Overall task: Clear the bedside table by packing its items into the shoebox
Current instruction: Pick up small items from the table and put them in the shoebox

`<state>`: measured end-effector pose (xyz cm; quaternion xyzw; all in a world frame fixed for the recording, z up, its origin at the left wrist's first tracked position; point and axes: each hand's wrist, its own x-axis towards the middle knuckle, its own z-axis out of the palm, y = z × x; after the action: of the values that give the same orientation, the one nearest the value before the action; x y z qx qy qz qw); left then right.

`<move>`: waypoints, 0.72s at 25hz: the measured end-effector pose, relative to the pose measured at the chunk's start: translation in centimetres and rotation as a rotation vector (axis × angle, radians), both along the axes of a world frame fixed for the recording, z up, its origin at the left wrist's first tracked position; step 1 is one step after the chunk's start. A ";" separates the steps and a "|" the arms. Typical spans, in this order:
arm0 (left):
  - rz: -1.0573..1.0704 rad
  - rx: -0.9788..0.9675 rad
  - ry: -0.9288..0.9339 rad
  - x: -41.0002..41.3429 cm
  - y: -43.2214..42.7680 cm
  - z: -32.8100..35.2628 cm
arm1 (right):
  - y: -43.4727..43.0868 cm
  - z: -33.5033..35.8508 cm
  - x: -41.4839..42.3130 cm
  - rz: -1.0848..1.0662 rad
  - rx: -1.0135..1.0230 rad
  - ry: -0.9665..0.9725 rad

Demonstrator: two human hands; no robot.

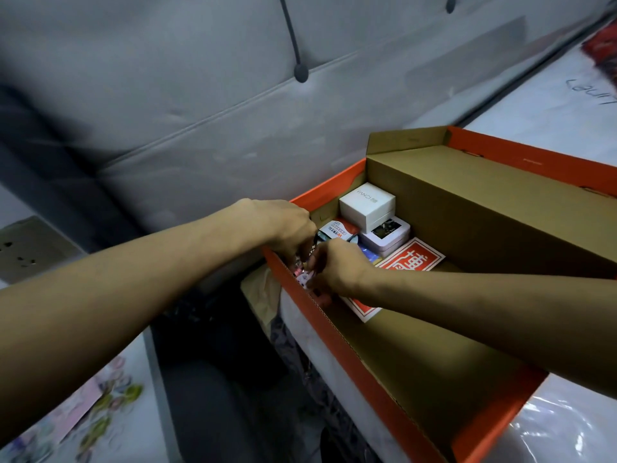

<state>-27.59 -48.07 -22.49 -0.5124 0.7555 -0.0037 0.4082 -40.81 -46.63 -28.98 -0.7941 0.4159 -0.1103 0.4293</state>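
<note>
**Both hands meet over a small item at the shoebox's left wall**

The orange shoebox (417, 362) lies open on a white mattress (567, 429), its length running from near right to far left. Its near half shows only bare brown cardboard floor. Farther in, a red-and-white card (412, 260) with a large printed character lies flat on the floor, partly under the right forearm. Beyond the card sits a flat white tin (389, 235) with a dark picture on top. To the tin's left is a small pack (337, 230) with an orange-and-white label. A white cube-shaped carton (367, 205) stands at the far end, just behind the tin; whether it rests on the tin cannot be told. The lid (484, 202) stands folded open along the box's right side, brown inside and orange at its edges.

The left hand (287, 228) comes in from the near left over the box's left wall, knuckles up, fingers curled downward. The right hand (337, 269) reaches across the box from the near right, fingers bent toward the left hand. Both sets of fingertips pinch a small pink-and-white item (305, 277) just inside the left wall; it is too blurred to identify.

The mattress is glossy with plastic wrap at near right. At near left a white surface (133, 379) carries a pastel-printed sheet (83, 406), blurred, with a dark gap between it and the bed. A wall socket (26, 252) sits at the left edge. A grey padded headboard (200, 111) with a dark button (301, 73) fills the far side.
</note>
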 end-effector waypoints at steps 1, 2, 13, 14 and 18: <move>0.027 0.027 0.014 0.0 -0.1 0.0 | 0.0 -0.1 0.2 -0.004 0.004 0.006; 0.053 0.045 0.030 0.0 -0.2 0.0 | -0.1 -0.2 0.4 -0.006 -0.001 0.015; 0.159 0.004 0.213 1.2 -0.8 -0.7 | -0.3 -0.5 0.5 -0.042 0.070 0.031; 0.164 -0.001 0.219 1.3 -0.8 -0.8 | -0.4 -0.6 0.5 -0.042 0.084 0.042; 0.172 -0.009 0.227 1.5 -0.8 -0.8 | -0.7 -0.8 1.0 -0.095 0.152 0.123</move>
<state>-26.13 -48.88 -23.30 -0.5743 0.7501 0.0858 0.3165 -39.83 -47.32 -29.75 -0.7438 0.4860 -0.0496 0.4562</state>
